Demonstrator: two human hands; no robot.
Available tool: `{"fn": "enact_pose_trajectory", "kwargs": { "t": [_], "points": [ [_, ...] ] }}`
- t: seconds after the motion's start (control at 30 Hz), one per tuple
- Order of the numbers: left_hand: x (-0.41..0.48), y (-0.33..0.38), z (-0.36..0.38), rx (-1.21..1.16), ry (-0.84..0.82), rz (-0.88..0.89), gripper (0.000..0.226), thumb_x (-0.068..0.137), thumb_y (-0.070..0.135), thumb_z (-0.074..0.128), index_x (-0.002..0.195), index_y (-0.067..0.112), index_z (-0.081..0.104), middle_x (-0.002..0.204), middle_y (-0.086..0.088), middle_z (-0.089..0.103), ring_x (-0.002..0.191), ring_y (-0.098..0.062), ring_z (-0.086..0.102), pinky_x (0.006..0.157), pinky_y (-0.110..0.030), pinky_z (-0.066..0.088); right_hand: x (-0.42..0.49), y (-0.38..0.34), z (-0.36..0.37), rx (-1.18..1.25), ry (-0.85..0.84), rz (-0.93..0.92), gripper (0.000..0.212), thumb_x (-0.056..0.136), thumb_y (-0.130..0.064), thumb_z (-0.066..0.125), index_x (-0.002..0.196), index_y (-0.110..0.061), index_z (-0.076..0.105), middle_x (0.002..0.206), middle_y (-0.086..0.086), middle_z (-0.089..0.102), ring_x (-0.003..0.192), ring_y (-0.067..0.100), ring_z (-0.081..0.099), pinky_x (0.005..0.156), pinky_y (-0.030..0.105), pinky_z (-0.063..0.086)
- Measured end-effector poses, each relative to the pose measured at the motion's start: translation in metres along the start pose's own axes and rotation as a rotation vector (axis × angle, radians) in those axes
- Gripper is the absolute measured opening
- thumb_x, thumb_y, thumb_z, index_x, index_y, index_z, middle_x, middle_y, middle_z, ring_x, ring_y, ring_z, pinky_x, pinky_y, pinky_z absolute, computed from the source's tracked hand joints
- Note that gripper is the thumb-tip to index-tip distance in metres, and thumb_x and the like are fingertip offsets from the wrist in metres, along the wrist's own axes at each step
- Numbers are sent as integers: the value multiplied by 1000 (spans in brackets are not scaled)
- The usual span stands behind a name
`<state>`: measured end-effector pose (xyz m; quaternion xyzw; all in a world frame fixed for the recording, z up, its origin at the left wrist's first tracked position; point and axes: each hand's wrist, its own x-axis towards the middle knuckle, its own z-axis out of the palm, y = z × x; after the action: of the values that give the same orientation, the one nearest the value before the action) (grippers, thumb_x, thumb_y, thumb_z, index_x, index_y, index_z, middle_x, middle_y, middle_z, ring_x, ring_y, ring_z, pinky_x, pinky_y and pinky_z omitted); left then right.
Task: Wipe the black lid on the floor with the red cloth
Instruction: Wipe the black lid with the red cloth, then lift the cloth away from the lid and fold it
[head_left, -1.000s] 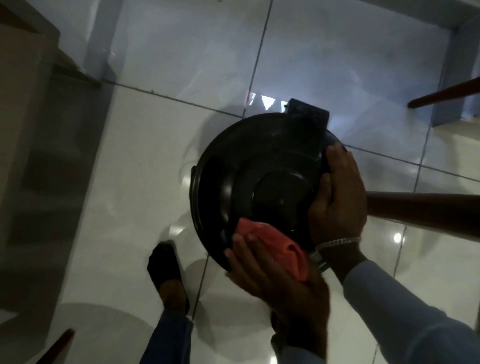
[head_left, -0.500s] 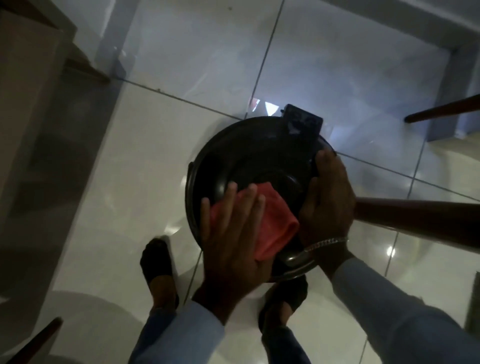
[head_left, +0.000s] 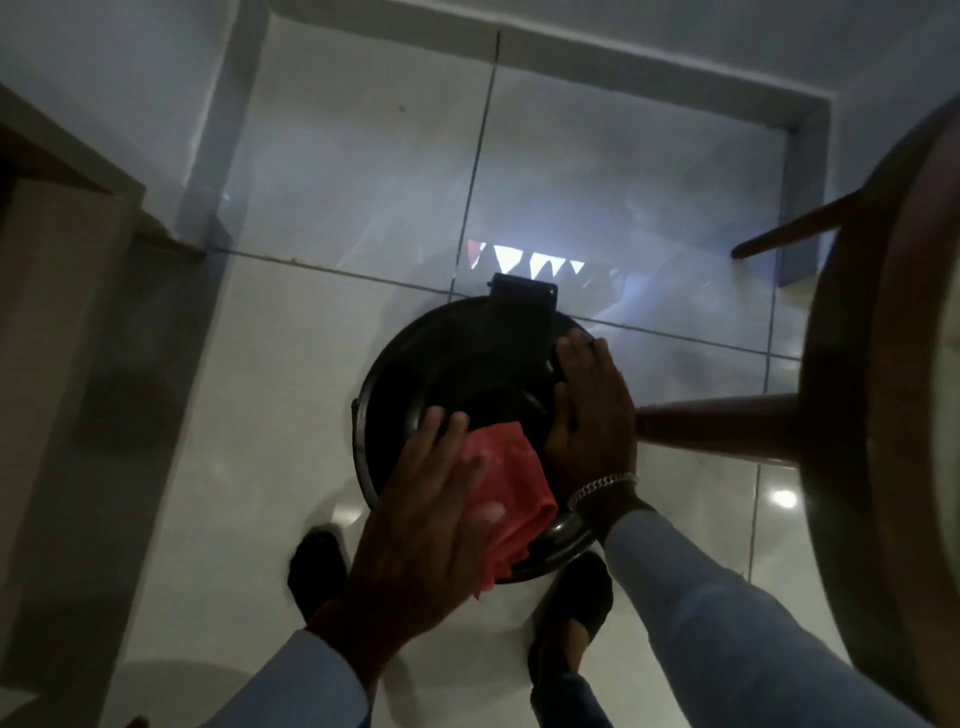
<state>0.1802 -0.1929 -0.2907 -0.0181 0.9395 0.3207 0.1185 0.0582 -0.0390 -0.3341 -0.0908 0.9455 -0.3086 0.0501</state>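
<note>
The left hand (head_left: 436, 525) lay flat and open, fingers spread, pressing the red cloth (head_left: 511, 499) down against the black lid (head_left: 467, 374). Its fingertips (head_left: 432, 415) reached onto the lid's inner surface near the raised central ring, and the cloth bunched out from under the palm toward the right, covering the lid's near right portion and touching its rim. The right hand (head_left: 592, 415) rested on the right side of the lid with its fingers extended and laid over the rim, steadying rather than clenching; the thumb sat on the lid's inner face just beside the cloth. A silver chain bracelet (head_left: 602, 484) circled the right wrist, and both arms wore light blue sleeves (head_left: 727, 618).

The lid sat on the glossy white tiled floor (head_left: 291, 415), directly in front of the person, its round dark surface turned up toward the camera and a rectangular black tab (head_left: 523, 306) projecting from its far edge. Whether the lid lay fully flat or slightly tilted could not be told. Two feet in black footwear (head_left: 317, 571) stood just beside the lid's near edge, one on either side.

To the right, a dark wooden stool (head_left: 852, 467) filled the edge of the view, one of its legs (head_left: 717, 426) pointing toward the right hand and nearly meeting it. A wooden furniture piece (head_left: 57, 291) stood along the left, and a pale wall base (head_left: 519, 62) framed the far corner of the floor. The scene was dim, with bright reflections on the tiles beyond the lid.
</note>
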Motion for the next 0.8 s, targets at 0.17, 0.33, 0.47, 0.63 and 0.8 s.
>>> {"fn": "enact_pose_trajectory", "kwargs": {
  "t": [0.17, 0.33, 0.47, 0.63, 0.8],
  "points": [
    [6, 27, -15, -180, 81, -534, 64, 84, 26, 65, 141, 8, 41, 135, -20, 46, 126, -39, 43, 99, -55, 45, -24, -20, -32, 165, -49, 241, 53, 94, -32, 43, 144, -17, 38, 158, 9, 30, 147, 19, 15, 121, 43, 18],
    [23, 51, -52, -485, -90, -646, 19, 80, 6, 71, 98, 8, 66, 102, -15, 66, 97, -32, 64, 85, -39, 55, -91, -64, -75, 449, -17, 608, 68, 82, -55, 62, 139, -23, 42, 140, 1, 54, 128, 20, 50, 105, 42, 45],
    [18, 90, -104, -734, -251, -497, 26, 75, 20, 73, 98, 17, 63, 95, -9, 72, 89, -27, 70, 79, -41, 61, -92, -95, -116, 967, -168, 847, 59, 69, -53, 77, 118, -31, 54, 117, -1, 67, 100, 18, 68, 79, 29, 59],
    [24, 168, -156, -881, -270, -356, 45, 66, 28, 77, 109, 25, 64, 108, -10, 73, 97, -24, 72, 85, -45, 61, -91, -119, -204, 1183, 56, 795, 43, 70, -29, 84, 107, -11, 71, 102, 18, 76, 96, 35, 72, 84, 51, 58],
    [42, 281, -147, -800, -67, -160, 34, 76, 24, 77, 100, 45, 64, 99, 16, 72, 89, -1, 69, 69, -15, 58, -89, -96, -300, 798, 557, 661, 32, 68, -16, 86, 94, -20, 67, 76, 3, 76, 68, 8, 71, 57, 18, 55]
  ]
}}
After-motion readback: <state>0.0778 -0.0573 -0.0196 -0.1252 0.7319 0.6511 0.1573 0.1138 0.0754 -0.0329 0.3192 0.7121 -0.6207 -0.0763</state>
